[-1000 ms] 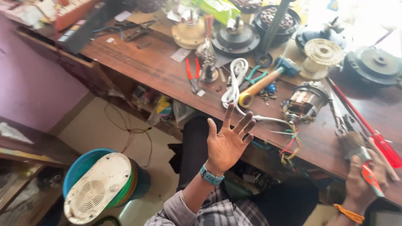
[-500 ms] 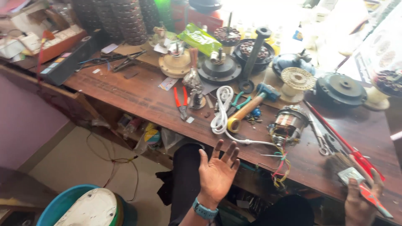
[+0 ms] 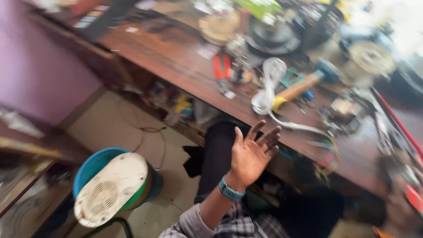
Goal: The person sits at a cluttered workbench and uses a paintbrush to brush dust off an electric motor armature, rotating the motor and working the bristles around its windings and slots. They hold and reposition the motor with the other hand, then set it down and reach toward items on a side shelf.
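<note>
Now the left hand (image 3: 251, 154) hangs open, palm up, fingers spread, holding nothing, just below the workbench edge (image 3: 185, 83); nearest lies the yellow-handled hammer (image 3: 299, 86), up and right, handle slanting toward it; right hand (image 3: 403, 207) too blurred to tell.

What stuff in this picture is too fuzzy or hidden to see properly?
Head view:
- Right hand: at the bottom right corner, smeared by motion blur; what it holds, something red, cannot be told.
- Small parts on the workbench: blurred together.
- Far right of the bench: washed out by bright light.
- Inside the blue bucket: covered by the white fan cover.
- Left hand: open, empty, clear enough.
</note>
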Demonstrator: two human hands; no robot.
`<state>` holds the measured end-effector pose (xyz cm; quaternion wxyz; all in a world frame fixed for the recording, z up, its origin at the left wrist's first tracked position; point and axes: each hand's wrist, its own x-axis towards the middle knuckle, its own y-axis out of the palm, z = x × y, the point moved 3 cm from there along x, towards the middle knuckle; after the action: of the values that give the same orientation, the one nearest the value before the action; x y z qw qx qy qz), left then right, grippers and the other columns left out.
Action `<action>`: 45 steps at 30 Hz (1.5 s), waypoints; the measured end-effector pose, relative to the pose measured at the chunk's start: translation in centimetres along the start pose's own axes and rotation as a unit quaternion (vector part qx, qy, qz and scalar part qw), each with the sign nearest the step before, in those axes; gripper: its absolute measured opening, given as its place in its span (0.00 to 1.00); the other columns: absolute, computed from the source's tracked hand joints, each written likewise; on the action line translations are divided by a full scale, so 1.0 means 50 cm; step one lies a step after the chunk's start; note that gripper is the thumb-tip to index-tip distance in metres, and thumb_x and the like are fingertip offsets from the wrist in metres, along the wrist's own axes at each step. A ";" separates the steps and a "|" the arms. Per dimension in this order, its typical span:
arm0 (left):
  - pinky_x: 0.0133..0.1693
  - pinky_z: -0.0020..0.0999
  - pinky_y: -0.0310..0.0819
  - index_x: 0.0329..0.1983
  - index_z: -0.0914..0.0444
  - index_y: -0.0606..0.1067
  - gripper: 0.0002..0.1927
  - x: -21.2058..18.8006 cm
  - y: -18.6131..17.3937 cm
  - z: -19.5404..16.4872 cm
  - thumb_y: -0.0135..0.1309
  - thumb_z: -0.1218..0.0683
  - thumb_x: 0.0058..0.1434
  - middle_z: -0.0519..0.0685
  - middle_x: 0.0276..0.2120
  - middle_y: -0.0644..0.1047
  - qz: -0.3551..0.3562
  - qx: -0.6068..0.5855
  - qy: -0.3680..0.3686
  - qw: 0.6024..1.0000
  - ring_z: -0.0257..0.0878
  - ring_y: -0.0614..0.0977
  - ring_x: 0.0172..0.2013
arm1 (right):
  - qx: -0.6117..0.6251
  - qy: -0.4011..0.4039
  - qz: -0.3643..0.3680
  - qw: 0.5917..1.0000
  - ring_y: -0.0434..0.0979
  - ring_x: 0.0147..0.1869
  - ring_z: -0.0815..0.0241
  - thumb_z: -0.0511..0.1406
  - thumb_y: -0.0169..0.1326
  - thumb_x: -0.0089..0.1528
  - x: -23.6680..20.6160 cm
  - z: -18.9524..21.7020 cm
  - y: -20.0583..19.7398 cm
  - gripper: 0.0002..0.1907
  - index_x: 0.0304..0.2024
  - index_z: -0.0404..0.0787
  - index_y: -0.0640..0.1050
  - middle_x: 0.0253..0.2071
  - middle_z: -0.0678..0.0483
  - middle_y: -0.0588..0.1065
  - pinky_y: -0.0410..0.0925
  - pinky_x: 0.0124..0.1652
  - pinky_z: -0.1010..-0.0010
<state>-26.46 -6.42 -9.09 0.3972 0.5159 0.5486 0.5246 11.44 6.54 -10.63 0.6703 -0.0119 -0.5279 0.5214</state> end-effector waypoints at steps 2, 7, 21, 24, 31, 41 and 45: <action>0.58 0.37 0.70 0.62 0.60 0.75 0.30 0.016 -0.003 0.039 0.40 0.33 0.75 0.57 0.63 0.75 -0.016 0.192 -0.010 0.981 0.42 0.75 0.62 | 0.003 -0.003 0.004 1.000 0.74 0.58 0.54 0.38 0.59 0.76 -0.011 -0.015 -0.010 0.19 0.62 0.32 0.72 0.57 0.44 0.74 0.69 0.61 0.64; 0.45 0.36 0.78 0.47 0.59 0.80 0.10 0.098 0.032 0.103 0.55 0.51 0.68 0.47 0.46 0.82 0.032 0.669 0.049 0.741 0.40 0.82 0.46 | 0.026 0.021 0.004 0.999 0.73 0.58 0.56 0.40 0.59 0.75 -0.013 -0.001 -0.018 0.18 0.61 0.34 0.74 0.60 0.46 0.75 0.68 0.61 0.65; 0.52 0.45 0.64 0.45 0.57 0.79 0.11 0.207 -0.022 0.130 0.60 0.51 0.60 0.48 0.47 0.78 0.189 0.844 0.217 0.453 0.46 0.76 0.49 | 0.085 0.086 0.018 0.993 0.74 0.61 0.60 0.44 0.59 0.72 0.003 0.037 -0.013 0.24 0.62 0.32 0.74 0.61 0.48 0.75 0.67 0.62 0.65; 0.52 0.44 0.64 0.45 0.58 0.79 0.10 0.209 -0.033 0.118 0.59 0.51 0.62 0.47 0.44 0.79 0.205 0.826 0.205 0.484 0.46 0.77 0.48 | 0.102 0.106 0.000 0.989 0.72 0.62 0.59 0.44 0.60 0.72 0.004 0.029 -0.007 0.24 0.62 0.32 0.75 0.59 0.46 0.73 0.66 0.64 0.65; 0.54 0.42 0.73 0.48 0.59 0.80 0.10 0.211 -0.027 0.080 0.57 0.49 0.70 0.49 0.44 0.80 0.203 0.490 0.141 0.836 0.44 0.79 0.50 | 0.136 0.095 -0.013 0.986 0.71 0.64 0.59 0.45 0.60 0.74 0.007 0.031 0.003 0.24 0.60 0.32 0.74 0.59 0.46 0.74 0.64 0.68 0.64; 0.34 0.30 0.75 0.73 0.54 0.67 0.37 0.161 0.014 -0.104 0.34 0.26 0.76 0.46 0.37 0.76 0.318 -0.209 0.040 0.924 0.36 0.74 0.29 | 0.099 0.102 0.004 0.990 0.70 0.64 0.60 0.43 0.57 0.75 0.002 0.016 0.013 0.22 0.61 0.32 0.74 0.62 0.49 0.73 0.64 0.68 0.65; 0.34 0.24 0.70 0.57 0.57 0.74 0.27 0.169 -0.001 -0.166 0.43 0.32 0.77 0.42 0.30 0.75 0.234 -0.176 0.127 0.948 0.30 0.72 0.29 | 0.091 0.160 -0.003 0.983 0.65 0.53 0.63 0.39 0.59 0.76 -0.001 0.000 0.014 0.18 0.61 0.32 0.76 0.55 0.51 0.71 0.62 0.58 0.70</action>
<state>-35.86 0.53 -7.11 0.2749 0.4810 0.3576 0.7518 10.95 6.83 -11.08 0.7458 -0.0328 -0.3648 0.5564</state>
